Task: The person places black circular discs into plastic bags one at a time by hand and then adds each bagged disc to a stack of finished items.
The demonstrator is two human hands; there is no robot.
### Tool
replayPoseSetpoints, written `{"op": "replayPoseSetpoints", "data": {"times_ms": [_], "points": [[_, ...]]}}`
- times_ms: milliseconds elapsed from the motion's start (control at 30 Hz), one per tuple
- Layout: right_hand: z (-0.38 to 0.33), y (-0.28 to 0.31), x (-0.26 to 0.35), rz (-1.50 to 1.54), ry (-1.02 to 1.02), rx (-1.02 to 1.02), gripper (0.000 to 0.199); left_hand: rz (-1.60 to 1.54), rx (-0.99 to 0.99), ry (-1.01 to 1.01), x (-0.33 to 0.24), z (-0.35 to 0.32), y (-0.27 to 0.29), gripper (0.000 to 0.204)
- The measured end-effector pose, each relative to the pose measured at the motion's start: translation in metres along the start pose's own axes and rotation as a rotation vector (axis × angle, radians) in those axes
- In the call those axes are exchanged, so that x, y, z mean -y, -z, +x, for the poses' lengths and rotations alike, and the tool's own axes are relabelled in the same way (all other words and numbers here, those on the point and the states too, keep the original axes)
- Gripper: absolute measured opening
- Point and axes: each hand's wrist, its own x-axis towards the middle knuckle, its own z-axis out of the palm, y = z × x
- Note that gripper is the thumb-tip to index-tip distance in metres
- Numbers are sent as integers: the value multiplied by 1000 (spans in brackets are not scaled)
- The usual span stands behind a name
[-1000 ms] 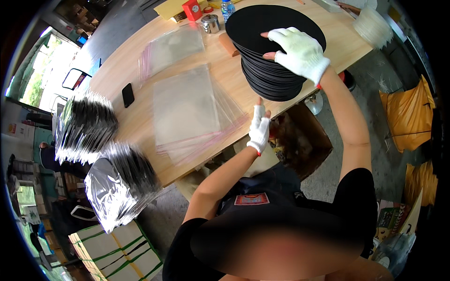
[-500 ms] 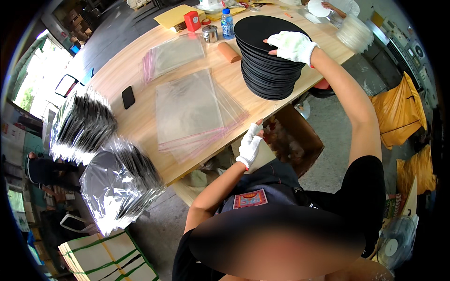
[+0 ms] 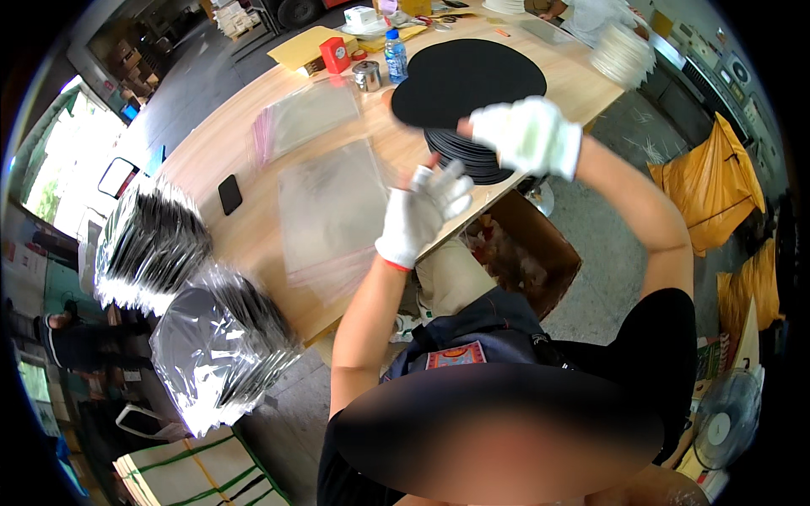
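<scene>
A round black disc point(image 3: 468, 80) is raised and shifted off the tall stack of black discs point(image 3: 472, 160), covering most of its top. My right hand point(image 3: 531, 139), in a white fingerless-tip glove and slightly blurred, grips the near right edge of that disc. Below the disc's near left edge is my left hand point(image 3: 422, 207), gloved in white too, fingers spread and holding nothing. It hovers over the right side of a fanned pile of clear plastic bags point(image 3: 325, 215) with pinkish edges.
Bagged black discs point(image 3: 211, 346) overhang the table's left corner, beside another bagged pile point(image 3: 152, 236). A phone point(image 3: 229, 195), more clear bags point(image 3: 308, 118), a metal pot point(image 3: 367, 76) and a bottle point(image 3: 396, 57) sit farther off. An open carton point(image 3: 540, 261) stands below the table edge.
My right hand has pulled the top disc off the stack, toward the left and nearer me. My left hand has risen from the table edge toward the disc, its fingers spreading.
</scene>
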Motion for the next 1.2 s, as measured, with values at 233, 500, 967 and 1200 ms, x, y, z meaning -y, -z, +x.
{"op": "replayPoseSetpoints", "data": {"times_ms": [233, 500, 967, 1200], "points": [[-27, -7, 80, 474, -15, -131, 60, 425, -541, -164, -24, -60, 4, 32], [-12, -202, 95, 1344, -838, -390, 66, 1382, -702, -251, -63, -142, 44, 32], [-21, -209, 134, 1023, -531, 68, 46, 1120, -834, -581, -58, -135, 121, 45], [-104, -165, 133, 2438, -1146, -70, 49, 2733, -604, 116, -69, -162, 186, 54]]}}
